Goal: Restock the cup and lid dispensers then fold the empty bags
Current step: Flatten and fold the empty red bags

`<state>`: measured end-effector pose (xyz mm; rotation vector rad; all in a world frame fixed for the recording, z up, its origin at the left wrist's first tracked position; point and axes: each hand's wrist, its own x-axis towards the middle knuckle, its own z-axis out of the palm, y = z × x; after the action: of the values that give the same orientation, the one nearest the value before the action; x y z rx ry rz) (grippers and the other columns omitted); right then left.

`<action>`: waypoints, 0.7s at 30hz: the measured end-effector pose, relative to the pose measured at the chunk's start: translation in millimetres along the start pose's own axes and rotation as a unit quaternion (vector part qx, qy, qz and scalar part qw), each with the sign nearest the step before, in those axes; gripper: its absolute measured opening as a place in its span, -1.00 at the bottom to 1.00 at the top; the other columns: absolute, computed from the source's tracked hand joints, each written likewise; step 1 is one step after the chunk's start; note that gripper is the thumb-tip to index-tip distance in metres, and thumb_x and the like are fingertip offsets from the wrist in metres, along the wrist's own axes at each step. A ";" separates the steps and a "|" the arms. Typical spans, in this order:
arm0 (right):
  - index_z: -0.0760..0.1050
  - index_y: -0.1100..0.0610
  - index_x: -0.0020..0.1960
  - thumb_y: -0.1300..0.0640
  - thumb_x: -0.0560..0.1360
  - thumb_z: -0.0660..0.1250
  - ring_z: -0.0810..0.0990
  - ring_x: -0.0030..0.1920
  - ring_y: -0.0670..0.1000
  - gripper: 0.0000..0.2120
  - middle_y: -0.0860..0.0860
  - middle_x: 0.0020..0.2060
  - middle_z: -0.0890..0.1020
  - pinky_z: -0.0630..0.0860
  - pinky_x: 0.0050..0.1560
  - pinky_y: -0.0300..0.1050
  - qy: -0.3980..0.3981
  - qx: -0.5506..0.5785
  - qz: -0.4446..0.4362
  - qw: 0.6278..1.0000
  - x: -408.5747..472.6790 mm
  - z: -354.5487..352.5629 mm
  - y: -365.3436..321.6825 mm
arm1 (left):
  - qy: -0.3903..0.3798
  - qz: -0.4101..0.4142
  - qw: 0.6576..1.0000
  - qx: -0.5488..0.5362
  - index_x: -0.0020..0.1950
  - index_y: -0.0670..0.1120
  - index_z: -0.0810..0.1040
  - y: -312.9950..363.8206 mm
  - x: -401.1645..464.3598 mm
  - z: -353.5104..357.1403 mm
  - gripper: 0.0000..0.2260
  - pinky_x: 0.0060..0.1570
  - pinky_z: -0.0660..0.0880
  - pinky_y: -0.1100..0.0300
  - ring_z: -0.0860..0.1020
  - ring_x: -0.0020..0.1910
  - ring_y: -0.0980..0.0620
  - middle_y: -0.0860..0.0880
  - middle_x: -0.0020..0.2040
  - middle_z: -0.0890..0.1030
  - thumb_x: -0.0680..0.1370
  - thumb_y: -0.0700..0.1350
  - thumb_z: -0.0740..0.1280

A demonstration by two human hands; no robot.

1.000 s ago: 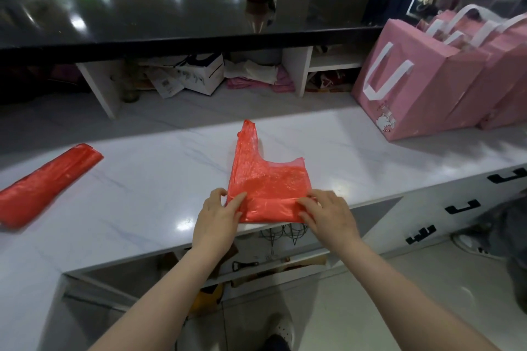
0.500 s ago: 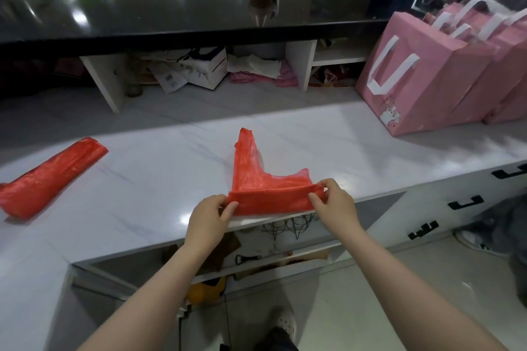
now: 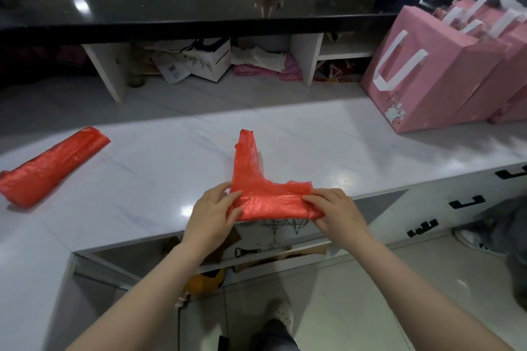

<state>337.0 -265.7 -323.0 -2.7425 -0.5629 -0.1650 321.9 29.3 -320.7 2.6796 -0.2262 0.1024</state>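
A red plastic bag (image 3: pixel 258 182) lies flat at the near edge of the white marble counter (image 3: pixel 159 168). Its near end is folded over into a thick band, and one handle strip points away from me. My left hand (image 3: pixel 212 215) pinches the left end of that band. At the band's right end, my right hand (image 3: pixel 332 209) grips the fold. A second red bag (image 3: pixel 52 164), rolled into a long bundle, rests on the counter at the far left.
Pink paper gift bags (image 3: pixel 439 71) with white handles stand at the counter's right rear. A black raised bar top (image 3: pixel 176 6) runs across the back, with cluttered cubbies (image 3: pixel 205 61) beneath it. Below the counter edge are open shelves and a tiled floor.
The bag's near end has been turned over away from me into a fold, so the flat part is now shorter. Both hands moved with the fold, staying at its two ends.
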 end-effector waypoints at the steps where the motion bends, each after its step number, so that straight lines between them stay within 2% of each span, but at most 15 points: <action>1: 0.60 0.08 0.16 0.22 0.37 0.47 0.46 0.14 0.03 -0.63 -0.02 0.13 0.56 0.44 0.15 -0.02 0.001 0.038 0.020 0.999 2.4 -1.2 -0.1 | -0.043 0.018 0.999 0.009 0.43 0.03 0.38 -4.8 -1.6 -3.6 -0.50 0.37 0.23 0.07 0.31 0.38 0.00 0.00 0.43 0.36 0.56 0.23 0.18; 3: 0.63 0.09 0.06 0.23 0.47 0.36 0.35 0.13 -0.10 -0.81 -0.10 0.09 0.47 0.31 0.14 -0.21 0.003 0.115 0.082 0.990 8.2 -2.4 -2.8 | -0.102 0.048 0.993 0.031 0.46 0.08 0.34 -11.5 -2.5 -9.2 -0.33 0.37 0.21 0.07 0.30 0.36 0.01 0.03 0.40 0.36 0.46 0.42 0.12; 4: 0.63 0.09 -0.02 0.22 0.48 0.33 0.36 0.10 -0.10 -0.85 -0.11 0.04 0.46 0.29 0.09 -0.25 0.002 0.143 0.114 0.983 11.6 -3.4 -5.7 | -0.110 0.052 0.992 0.038 0.45 0.09 0.36 -12.2 -1.6 -10.3 -0.33 0.35 0.23 0.07 0.31 0.33 0.01 0.04 0.37 0.37 0.44 0.43 0.15; 6: 0.54 0.01 -0.20 0.20 0.49 0.30 0.46 -0.08 -0.04 -0.86 -0.10 -0.15 0.51 0.31 -0.14 -0.27 0.016 0.186 0.167 0.968 17.9 -4.0 -10.7 | -0.077 0.033 0.996 0.014 0.35 0.08 0.49 -8.5 4.1 -9.8 -0.52 0.21 0.34 0.15 0.40 0.21 0.03 0.06 0.22 0.46 0.50 0.27 0.25; 7: 0.49 -0.03 -0.22 0.16 0.50 0.30 0.49 -0.18 -0.04 -0.85 -0.10 -0.24 0.53 0.30 -0.25 -0.27 0.030 0.207 0.199 0.958 20.4 -3.4 -11.9 | -0.045 0.012 0.999 -0.015 0.24 0.05 0.58 -4.0 8.3 -10.0 -0.64 0.06 0.37 0.20 0.46 0.12 0.03 0.06 0.09 0.52 0.54 0.18 0.26; 9: 0.44 -0.06 -0.08 0.06 0.52 0.32 0.52 -0.25 -0.10 -0.94 -0.10 -0.26 0.56 0.33 -0.33 -0.26 0.055 0.255 0.266 0.928 25.5 -3.6 -14.3 | 0.000 -0.051 0.997 -0.053 -0.04 -0.02 0.64 4.5 17.2 -10.2 -0.74 -0.20 0.33 0.23 0.53 -0.09 0.00 0.08 -0.18 0.54 0.57 0.10 0.25; 10: 0.40 -0.05 0.02 0.03 0.51 0.34 0.54 -0.25 -0.08 -0.86 -0.08 -0.24 0.57 0.35 -0.34 -0.24 0.059 0.264 0.290 0.918 27.8 -3.4 -15.6 | 0.012 -0.083 0.994 -0.065 -0.10 -0.02 0.60 6.6 21.1 -9.7 -0.77 -0.26 0.31 0.23 0.54 -0.15 -0.01 0.08 -0.25 0.53 0.57 0.09 0.26; 11: 0.37 -0.04 0.11 0.02 0.50 0.35 0.54 -0.21 -0.05 -0.76 -0.05 -0.21 0.57 0.38 -0.31 -0.20 0.054 0.247 0.294 0.922 29.7 -2.1 -16.0 | 0.020 -0.109 0.991 -0.076 -0.07 -0.02 0.56 7.9 23.7 -8.8 -0.81 -0.25 0.34 0.21 0.54 -0.17 0.00 0.07 -0.27 0.54 0.56 0.07 0.29; 13: 0.36 0.01 0.25 0.04 0.50 0.36 0.50 -0.02 0.01 -0.64 0.00 -0.03 0.54 0.45 -0.12 -0.12 0.052 0.131 0.252 0.957 32.0 0.4 -16.7 | 0.019 -0.145 0.985 -0.095 0.11 -0.01 0.49 11.7 25.7 -8.5 -0.79 -0.13 0.46 0.11 0.54 -0.16 0.02 0.05 -0.25 0.58 0.54 0.03 0.35; 15: 0.45 0.04 0.27 0.04 0.51 0.35 0.43 0.14 0.10 -0.66 0.04 0.14 0.49 0.45 0.08 0.00 0.069 0.023 0.149 0.986 29.7 1.3 -18.4 | 0.015 -0.139 0.987 -0.074 0.28 0.01 0.40 13.1 25.7 -6.5 -0.65 -0.03 0.49 0.04 0.54 -0.12 0.00 0.03 -0.20 0.59 0.53 -0.01 0.36; 17: 0.52 0.04 0.26 -0.05 0.48 0.38 0.42 0.20 0.15 -0.62 0.02 0.22 0.52 0.45 0.15 0.10 0.026 -0.016 0.035 0.999 22.2 1.2 -16.2 | 0.047 -0.086 0.995 -0.012 0.36 0.01 0.40 15.7 22.5 -6.8 -0.58 -0.01 0.46 0.03 0.53 -0.03 -0.09 -0.06 -0.03 0.59 0.52 -0.12 0.36; 19: 0.52 0.05 0.30 -0.10 0.40 0.46 0.44 0.21 0.18 -0.49 -0.01 0.25 0.54 0.46 0.17 0.15 -0.023 -0.034 -0.016 0.999 12.9 2.7 -10.6 | 0.084 0.004 0.995 0.046 0.29 -0.04 0.52 15.6 18.8 -6.2 -0.59 0.10 0.45 -0.07 0.50 0.14 -0.22 -0.19 0.18 0.54 0.46 -0.26 0.38; 21: 0.56 0.03 0.24 0.06 0.37 0.50 0.48 0.14 0.15 -0.56 -0.04 0.17 0.60 0.47 0.13 0.11 -0.009 -0.016 -0.014 1.000 10.9 0.8 -5.6 | 0.047 0.082 0.994 0.059 0.30 -0.04 0.53 9.8 13.7 -5.4 -0.63 0.32 0.31 -0.13 0.42 0.32 -0.19 -0.17 0.36 0.46 0.50 -0.23 0.34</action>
<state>344.8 -256.7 -320.2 -2.7705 -0.6079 -0.1560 333.4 21.1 -310.2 2.7618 -0.4215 0.3008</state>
